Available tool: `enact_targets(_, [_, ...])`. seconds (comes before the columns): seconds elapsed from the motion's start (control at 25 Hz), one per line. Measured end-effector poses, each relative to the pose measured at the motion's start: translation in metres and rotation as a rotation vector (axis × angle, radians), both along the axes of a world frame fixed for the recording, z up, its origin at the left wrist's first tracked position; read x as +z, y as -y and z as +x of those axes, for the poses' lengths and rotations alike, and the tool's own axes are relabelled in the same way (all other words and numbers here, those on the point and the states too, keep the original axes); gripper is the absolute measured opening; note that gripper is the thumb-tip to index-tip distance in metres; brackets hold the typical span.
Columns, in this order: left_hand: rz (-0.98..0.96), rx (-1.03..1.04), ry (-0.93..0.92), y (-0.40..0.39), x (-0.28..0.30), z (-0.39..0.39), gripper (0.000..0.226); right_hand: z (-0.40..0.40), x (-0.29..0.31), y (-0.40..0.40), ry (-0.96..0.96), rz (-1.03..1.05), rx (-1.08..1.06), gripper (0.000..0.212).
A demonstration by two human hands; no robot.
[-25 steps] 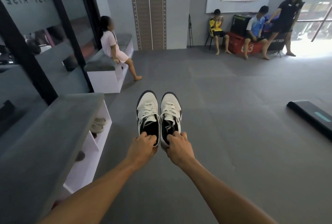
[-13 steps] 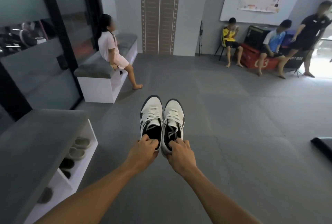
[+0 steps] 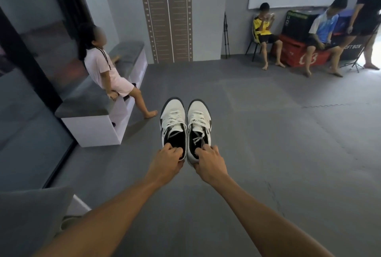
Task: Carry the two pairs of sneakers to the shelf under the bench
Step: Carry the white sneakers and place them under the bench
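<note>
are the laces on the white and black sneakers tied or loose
Loose on the right white and black sneaker: grey lace ends trail into its opening. Left sneaker: cannot tell.

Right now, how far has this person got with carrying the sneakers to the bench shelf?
Nothing looks finished: no sneakers can be seen shelved. In hand: the left hand grips the left white-and-black sneaker by its heel, the right hand the right sneaker, both held above the grey floor mat. Left: shelving them under the grey-topped bench; a second pair is not in view.
</note>
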State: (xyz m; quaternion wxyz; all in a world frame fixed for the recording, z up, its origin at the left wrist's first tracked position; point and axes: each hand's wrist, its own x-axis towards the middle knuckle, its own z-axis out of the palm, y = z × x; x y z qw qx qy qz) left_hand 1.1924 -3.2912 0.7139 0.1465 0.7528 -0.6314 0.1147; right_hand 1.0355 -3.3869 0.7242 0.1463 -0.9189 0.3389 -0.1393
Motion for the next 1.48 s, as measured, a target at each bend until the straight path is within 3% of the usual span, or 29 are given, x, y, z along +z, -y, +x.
enact_targets(0.24, [-0.013, 0.041, 0.001, 0.166, 0.015, 0.128, 0.031, 0.133, 0.020, 0.169, -0.013, 0.001, 0.036, 0.019])
enact_targets(0.8, [0.012, -0.006, -0.005, 0.560, 0.005, 0.459, 0.031, 0.461, 0.000, 0.555, -0.026, 0.028, -0.060, 0.016])
enact_targets(1.24, [-0.014, 0.036, -0.069, 0.866, -0.005, 0.672, 0.039, 0.683, -0.001, 0.876, -0.046, 0.036, 0.052, 0.021])
enact_targets(1.48, [-0.009, 0.070, -0.035, 1.020, -0.024, 0.826, 0.041, 0.834, -0.011, 1.029, -0.054, 0.033, 0.067, 0.018])
